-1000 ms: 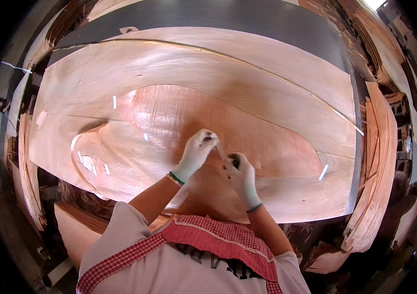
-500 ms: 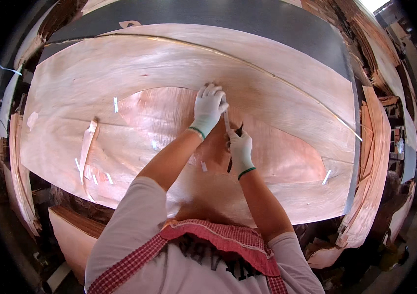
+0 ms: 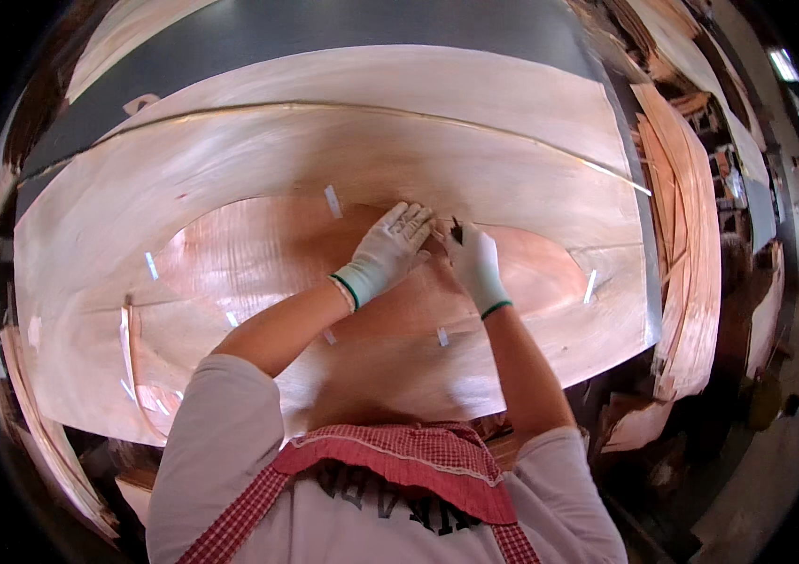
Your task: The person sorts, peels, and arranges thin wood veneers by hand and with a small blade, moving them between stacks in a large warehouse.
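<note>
A large sheet of pale wood veneer [image 3: 512, 103] lies before me, with a darker pinkish leaf-shaped veneer piece [image 3: 258, 244] across its middle. My left hand [image 3: 385, 252], in a white glove with a green cuff, lies on the piece near its far edge, fingers stretched out. Close to its right, my right hand [image 3: 476, 265], gloved alike, closes around a small dark tool [image 3: 457, 231]. Only the tool's dark end shows, so its kind is unclear. White tape strips cross the seam, including one strip [image 3: 333, 201] left of my left hand and another strip [image 3: 590, 286] at the right tip.
A long thin wooden strip [image 3: 371, 113] lies across the sheet's far part. Behind is a dark flat board [image 3: 324, 38]. Stacked veneer [image 3: 686, 244] stands along the right side. A narrow veneer offcut [image 3: 131, 362] lies at the left near more tape.
The view has shifted and turned slightly. My left hand has flattened from a bunched grip near a pale strip. A tape strip shows on the far seam, left of both hands.
</note>
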A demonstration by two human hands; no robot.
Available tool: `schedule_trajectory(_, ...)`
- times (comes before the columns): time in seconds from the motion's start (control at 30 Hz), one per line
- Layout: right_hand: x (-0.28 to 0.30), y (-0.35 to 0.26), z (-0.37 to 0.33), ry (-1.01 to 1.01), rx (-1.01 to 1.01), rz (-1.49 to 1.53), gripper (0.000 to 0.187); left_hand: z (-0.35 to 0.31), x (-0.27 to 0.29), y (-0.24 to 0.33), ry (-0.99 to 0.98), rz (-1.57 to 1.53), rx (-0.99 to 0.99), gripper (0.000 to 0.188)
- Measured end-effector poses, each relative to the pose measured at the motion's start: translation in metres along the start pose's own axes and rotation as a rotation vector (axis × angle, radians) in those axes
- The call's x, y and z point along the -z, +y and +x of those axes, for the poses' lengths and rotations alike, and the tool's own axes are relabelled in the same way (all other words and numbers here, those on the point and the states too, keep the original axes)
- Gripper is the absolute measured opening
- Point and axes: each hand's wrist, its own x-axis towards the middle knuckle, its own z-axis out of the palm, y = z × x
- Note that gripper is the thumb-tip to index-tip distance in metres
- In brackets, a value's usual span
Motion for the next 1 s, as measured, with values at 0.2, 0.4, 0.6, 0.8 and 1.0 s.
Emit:
schedule_trajectory(0.2,0.044,0.061,0.039,-0.019,-0.283,0.427,0.033,0.067,-0.013,0.035,0.132,0.017,0.001,0.04)
schedule_trajectory(0.4,0.061,0.098,0.044,-0.122,-0.292,-0.214,0.027,0.12,0.017,0.029,-0.091,-0.677,0.172,0.03)
schedule_trajectory(0.6,0.104,0.104,-0.066,-0.161,-0.456,0.565,0.022,-0.089,0.08,-0.138,0.729,-0.623,0.798,0.036)
schedule_trajectory(0.8,0.053,0.065,-0.147,0.055,-0.569,0.527,0.032,-0.464,0.203,-0.09,1.179,0.168,1.794,0.037)
schedule_trajectory(1.0,-0.003,-0.049,-0.12,-0.327,-0.312,0.47,0.026,-0.658,0.146,0.101,1.135,-0.681,2.494,0.052)
